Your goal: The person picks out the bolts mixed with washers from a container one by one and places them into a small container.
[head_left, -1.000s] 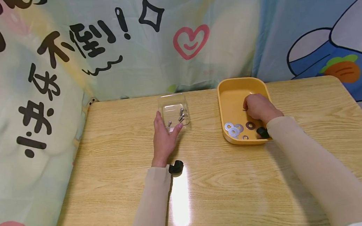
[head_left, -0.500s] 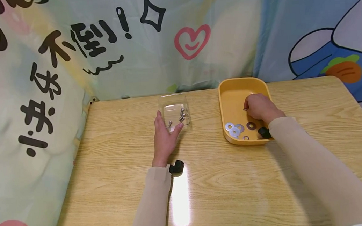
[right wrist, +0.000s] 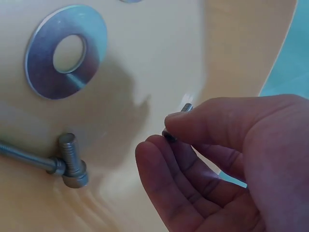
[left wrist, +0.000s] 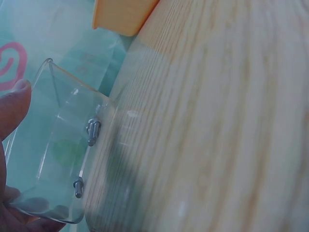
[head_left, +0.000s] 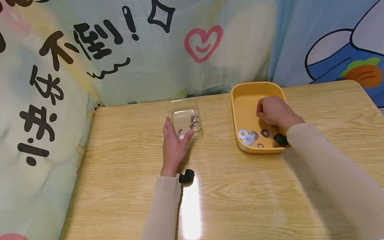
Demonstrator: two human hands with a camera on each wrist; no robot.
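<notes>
My left hand (head_left: 174,149) holds a small clear plastic box (head_left: 182,106) by its near side, thumb and fingers spread on either side. Several socket-head screws (head_left: 192,124) lie in the box; the left wrist view shows the screws (left wrist: 93,130) through its wall. My right hand (head_left: 276,112) is inside the yellow tray (head_left: 234,113), pinching a small screw (right wrist: 187,107) between thumb and fingertips. Below it in the right wrist view are other bolts (right wrist: 72,157) and a flat washer (right wrist: 42,63). Several washers (head_left: 248,140) lie at the tray's near end.
Both containers stand toward the back of the wooden table (head_left: 234,199), the yellow tray to the right of the box. A printed cloth (head_left: 246,38) hangs along the back and left side.
My right hand has risen slightly within the yellow tray, with the screw between its fingertips. My left hand stays on the clear box.
</notes>
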